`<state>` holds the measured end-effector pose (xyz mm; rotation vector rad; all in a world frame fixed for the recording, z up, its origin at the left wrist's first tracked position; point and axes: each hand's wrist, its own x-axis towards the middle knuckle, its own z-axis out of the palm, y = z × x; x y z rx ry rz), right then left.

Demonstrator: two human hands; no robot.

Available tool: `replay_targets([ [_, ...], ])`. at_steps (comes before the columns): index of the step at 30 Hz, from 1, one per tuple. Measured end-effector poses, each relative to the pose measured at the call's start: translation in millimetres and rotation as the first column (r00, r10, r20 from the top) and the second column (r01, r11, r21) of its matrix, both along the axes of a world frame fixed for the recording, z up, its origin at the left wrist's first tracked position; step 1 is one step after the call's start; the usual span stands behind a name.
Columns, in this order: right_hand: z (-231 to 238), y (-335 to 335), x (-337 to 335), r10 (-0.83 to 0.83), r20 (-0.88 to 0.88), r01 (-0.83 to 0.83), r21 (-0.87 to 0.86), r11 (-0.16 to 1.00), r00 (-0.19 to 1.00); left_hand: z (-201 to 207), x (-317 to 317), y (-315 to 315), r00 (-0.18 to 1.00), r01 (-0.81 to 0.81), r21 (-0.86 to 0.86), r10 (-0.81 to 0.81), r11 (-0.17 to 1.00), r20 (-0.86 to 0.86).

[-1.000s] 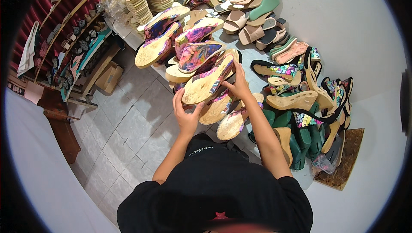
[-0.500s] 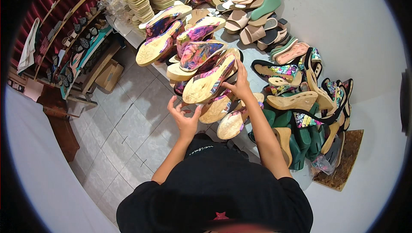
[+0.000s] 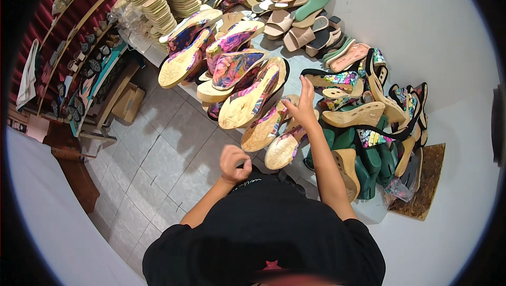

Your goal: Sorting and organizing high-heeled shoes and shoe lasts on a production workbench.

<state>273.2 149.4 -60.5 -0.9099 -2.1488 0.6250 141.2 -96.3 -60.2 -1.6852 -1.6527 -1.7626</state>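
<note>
Floral-printed fabric in pink, purple and blue is seen covering the insoles of the wedge soles [image 3: 247, 83] fanned out just ahead of both hands. The right hand [image 3: 304, 105] is shown raised with fingers spread and loosely open, gripping nothing; it hovers over the nearest tan wedge sole [image 3: 270, 127], and whether the palm touches it cannot be told. A second tan sole [image 3: 284, 149] lies just below that hand, beside the forearm. The left hand [image 3: 234, 163] is curled into a closed fist close to the body, well apart from the soles; whether anything is enclosed in it cannot be told. To the right of the right hand, a heap of strapped wedge sandals [image 3: 369, 107] with black and patterned straps is stacked, with dark green wedge blocks [image 3: 369, 162] below them. Beyond the right hand, plain pink and green soles [image 3: 305, 14] are spread out. Far ahead of the left hand, stacks of flat pale insoles [image 3: 158, 1] are piled. Grey floor tiles [image 3: 168, 149] are visible to the left of the left hand, near a cardboard box [image 3: 128, 102].
</note>
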Motion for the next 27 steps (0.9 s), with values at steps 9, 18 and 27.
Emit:
replay_targets([
  [9,8.8,-40.5,45.3,-0.214,0.015,0.214,-0.047,0.976,0.977,33.2,16.9,37.6,0.875,0.483,-0.004,-0.483,0.875,0.007],
  [18,47.5,-85.5,113.6,-0.462,-0.083,0.463,-0.009,0.886,0.883,61.5,80.3,94.6,0.628,0.773,-0.171,-0.697,0.611,0.347],
  [27,33.9,-78.6,255.9,-0.754,-0.169,0.726,-0.204,0.657,0.635,61.1,140.9,144.1,0.738,0.662,-0.416,-0.637,0.623,0.222],
])
